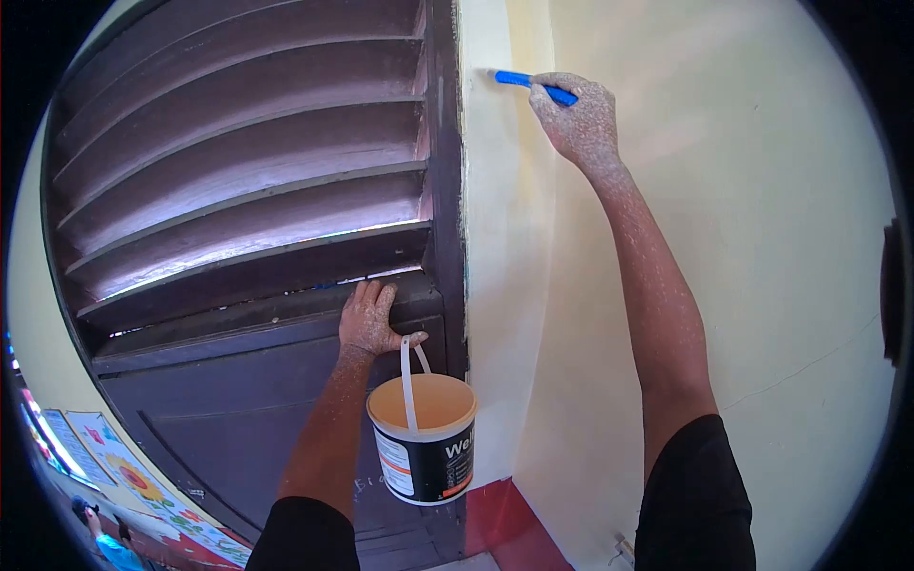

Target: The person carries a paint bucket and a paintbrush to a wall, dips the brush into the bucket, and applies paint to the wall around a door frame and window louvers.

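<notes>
My right hand (579, 116), speckled with paint, is closed around the blue handle of a brush (514, 78). The brush tip is at the pale wall strip (490, 190) beside the dark window frame. Lower down, my left hand (368, 319) rests its fingers on the ledge below the louvers, with the thumb hooked through the white handle of a paint bucket (424, 457). The bucket hangs upright below that hand, against the dark panel; its inside looks cream-orange.
Dark louvered slats (248, 181) fill the upper left above a dark panel (238, 419). A cream wall (762, 238) spans the right. Red paint (509, 523) covers the wall's base. Posters (133, 476) and a person in blue (114, 550) are at the lower left.
</notes>
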Available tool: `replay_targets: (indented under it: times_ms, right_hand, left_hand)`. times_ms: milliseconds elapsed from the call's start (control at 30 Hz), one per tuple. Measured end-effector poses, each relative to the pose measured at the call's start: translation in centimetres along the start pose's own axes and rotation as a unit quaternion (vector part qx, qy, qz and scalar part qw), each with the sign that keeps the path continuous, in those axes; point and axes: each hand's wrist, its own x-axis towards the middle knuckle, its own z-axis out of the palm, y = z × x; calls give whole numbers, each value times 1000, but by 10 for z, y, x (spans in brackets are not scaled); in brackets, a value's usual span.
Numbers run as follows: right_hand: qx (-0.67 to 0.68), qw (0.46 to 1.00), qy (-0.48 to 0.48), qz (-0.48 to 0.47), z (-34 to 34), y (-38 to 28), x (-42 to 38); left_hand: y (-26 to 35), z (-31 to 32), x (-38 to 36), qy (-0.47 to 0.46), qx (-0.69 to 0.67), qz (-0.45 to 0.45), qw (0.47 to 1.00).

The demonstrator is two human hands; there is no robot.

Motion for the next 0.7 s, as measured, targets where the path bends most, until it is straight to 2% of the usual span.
replay_targets:
  times_ms: [67,167,267,367,467,667,700]
  right_hand:
    - [35,999,13,12,10,4,7]
    - [-47,996,-33,-69,16,9,7]
    - [-86,992,-76,-61,10,1,-1]
    - [-36,997,-55,-27,1,-9,3]
    - [-18,996,9,-82,9,-2,13]
    - [-131,986,-89,-52,0,-8,9]
    - [-101,992,-51,-53,0,-7,10]
  left_hand:
    - [-1,1,0,4,-2,3,1000]
    - [-1,2,0,0,3,1,1000]
    - [0,2,0,-2,8,0,1000]
    - [-1,2,1,0,10,0,1000]
    - [-1,2,0,-15,3,-4,1000]
    - [1,-3,0,-16,6,-4,1000]
    - [1,-4,1,-23,6,-5,1000]
